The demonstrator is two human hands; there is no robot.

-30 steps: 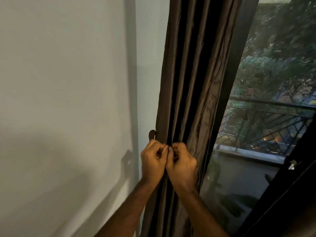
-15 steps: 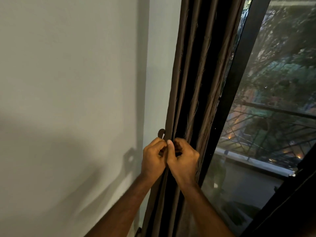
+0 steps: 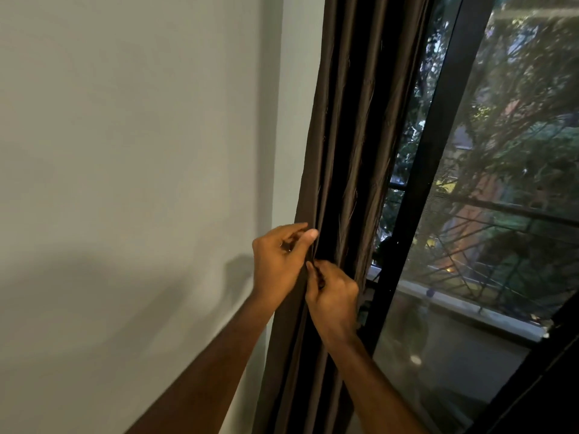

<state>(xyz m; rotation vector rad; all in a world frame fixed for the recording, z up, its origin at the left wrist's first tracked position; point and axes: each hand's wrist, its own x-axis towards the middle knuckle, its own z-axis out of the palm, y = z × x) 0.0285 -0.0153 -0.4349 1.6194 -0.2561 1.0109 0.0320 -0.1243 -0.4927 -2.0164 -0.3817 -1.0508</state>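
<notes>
A dark brown curtain hangs bunched in folds between the pale wall and the window. My left hand holds the curtain's left edge, its thumb laid along the fabric and the fingers curled behind it. Just below and to the right, my right hand pinches a fold of the same curtain with curled fingers. Both hands are close together at about waist height of the curtain. What lies behind the fabric at my fingers is hidden.
A plain pale wall fills the left side. A black window frame runs diagonally beside the curtain, with glass showing a balcony railing and trees outside. A dark edge crosses the bottom right corner.
My left hand has risen a little and loosened from a tight fist to a thumb-along-edge hold. My right hand has dropped slightly. The small brown knob by the curtain edge is no longer visible.
</notes>
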